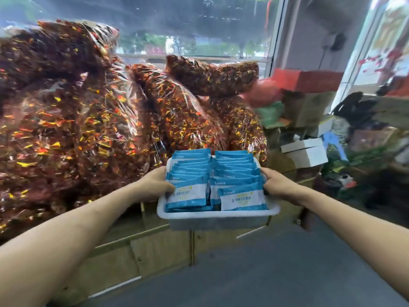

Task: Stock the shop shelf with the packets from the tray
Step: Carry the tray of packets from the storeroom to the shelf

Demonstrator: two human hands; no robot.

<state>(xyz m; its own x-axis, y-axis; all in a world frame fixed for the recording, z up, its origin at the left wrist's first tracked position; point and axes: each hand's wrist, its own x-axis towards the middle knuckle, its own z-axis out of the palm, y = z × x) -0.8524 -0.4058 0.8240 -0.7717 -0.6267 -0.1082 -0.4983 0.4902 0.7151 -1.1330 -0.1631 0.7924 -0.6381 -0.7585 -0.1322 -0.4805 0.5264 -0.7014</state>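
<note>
Out in front, both bare arms reach forward and carry a white tray in the air, just right of centre. Its left rim, at 9 o'clock, is gripped by the left hand, fingers curled over the edge; at 3 o'clock the right hand clamps the opposite rim the same way. Blue-and-white packets stand on edge in two rows filling the tray. Beyond, from 9 to 12 o'clock, bulky clear bags of red-gold sweets are piled against a window.

Both bare arms are reaching forward, the left hand and right hand each gripping a side rim of the tray, fingers curling over it.
</note>
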